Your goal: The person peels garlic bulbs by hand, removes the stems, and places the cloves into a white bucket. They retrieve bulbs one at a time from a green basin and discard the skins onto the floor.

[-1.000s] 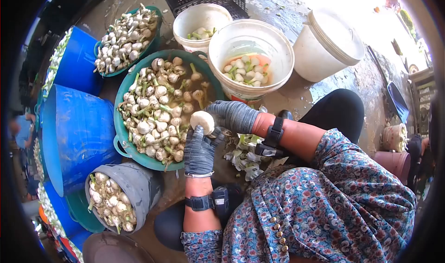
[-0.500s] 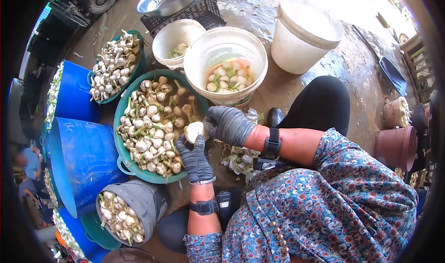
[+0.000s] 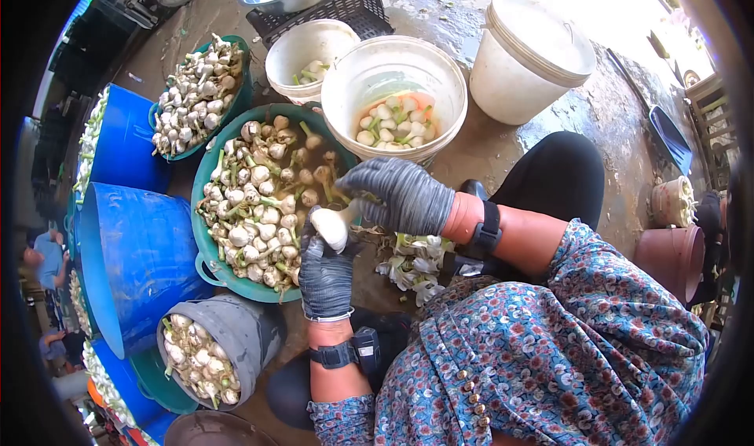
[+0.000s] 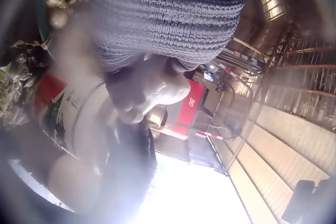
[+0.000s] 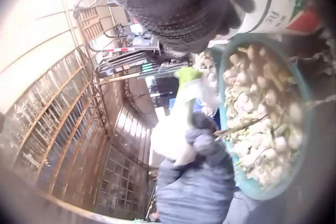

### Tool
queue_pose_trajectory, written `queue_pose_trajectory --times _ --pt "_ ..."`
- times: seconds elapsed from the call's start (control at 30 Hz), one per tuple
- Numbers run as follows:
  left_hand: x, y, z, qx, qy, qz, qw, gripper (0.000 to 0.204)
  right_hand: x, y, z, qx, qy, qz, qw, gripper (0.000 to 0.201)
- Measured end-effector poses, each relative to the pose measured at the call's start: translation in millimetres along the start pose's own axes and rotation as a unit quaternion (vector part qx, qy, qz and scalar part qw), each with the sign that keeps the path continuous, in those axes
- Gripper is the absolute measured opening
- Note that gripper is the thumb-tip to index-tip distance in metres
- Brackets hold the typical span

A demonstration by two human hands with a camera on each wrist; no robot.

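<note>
I grip a white garlic bulb (image 3: 330, 224) in my gloved left hand (image 3: 324, 269); my right hand (image 3: 397, 194) pinches its stem, above the green basin (image 3: 206, 242) of garlic. Beyond, a white bucket (image 3: 452, 92) holds peeled bulbs.

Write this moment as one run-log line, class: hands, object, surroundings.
left hand: grips garlic bulb | right hand: pinches its stalk | below: green basin of garlic | ahead: white bucket with peeled bulbs
</note>
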State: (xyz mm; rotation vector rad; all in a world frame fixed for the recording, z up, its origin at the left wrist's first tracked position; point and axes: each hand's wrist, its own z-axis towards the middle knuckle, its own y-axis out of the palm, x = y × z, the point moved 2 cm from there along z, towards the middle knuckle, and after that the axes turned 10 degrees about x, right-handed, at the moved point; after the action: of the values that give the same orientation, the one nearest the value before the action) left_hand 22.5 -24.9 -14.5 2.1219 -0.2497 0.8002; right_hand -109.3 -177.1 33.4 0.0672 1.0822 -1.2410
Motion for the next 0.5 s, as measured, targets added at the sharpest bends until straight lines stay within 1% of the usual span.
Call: queue_pose_trajectory --times 0.03,0.07,0.1,0.17,0.2,0.23,0.3,0.33,0.4,0.43,0.5 --pt "-1 2 1 -0.009 -0.035 -0.023 0.999 0.048 -8 1 2 -0.016 -0.055 0.002 0.998 0.025" --pt "-4 8 2 -0.026 -0.023 0.005 0.999 0.054 -11 4 1 -0.065 -0.079 -0.053 0.993 0.024" --pt "-5 13 0 -0.027 -0.024 0.007 0.999 0.054 -14 3 -1 -0.063 -0.078 -0.054 0.993 0.024" --pt "-5 18 -4 -0.039 0.056 0.160 0.985 0.056 -16 5 -5 -0.085 0.010 -0.059 0.995 0.020" --pt "-7 11 -1 -0.043 0.058 0.189 0.979 0.060 -16 6 -6 -0.082 0.023 -0.066 0.994 0.017" --pt "-7 6 2 -0.043 0.058 0.189 0.979 0.060 -16 6 -7 -0.082 0.024 -0.065 0.994 0.017" --pt "-7 3 5 -0.062 0.093 0.258 0.960 0.065 -12 4 -8 -0.054 0.026 -0.012 0.998 0.014" --pt "-6 4 2 -0.062 0.090 0.258 0.960 0.065 -10 5 -9 -0.055 0.029 -0.013 0.998 0.014" --pt "1 11 -7 -0.090 0.175 0.396 0.897 0.068 1 13 -10 -0.095 0.164 -0.050 0.981 0.012" --pt "-2 9 -6 -0.091 0.174 0.397 0.897 0.068 2 13 -11 -0.094 0.165 -0.050 0.981 0.012" --pt "-10 3 -2 -0.102 0.201 0.367 0.902 0.071 3 11 -10 -0.042 0.109 -0.015 0.993 0.011"
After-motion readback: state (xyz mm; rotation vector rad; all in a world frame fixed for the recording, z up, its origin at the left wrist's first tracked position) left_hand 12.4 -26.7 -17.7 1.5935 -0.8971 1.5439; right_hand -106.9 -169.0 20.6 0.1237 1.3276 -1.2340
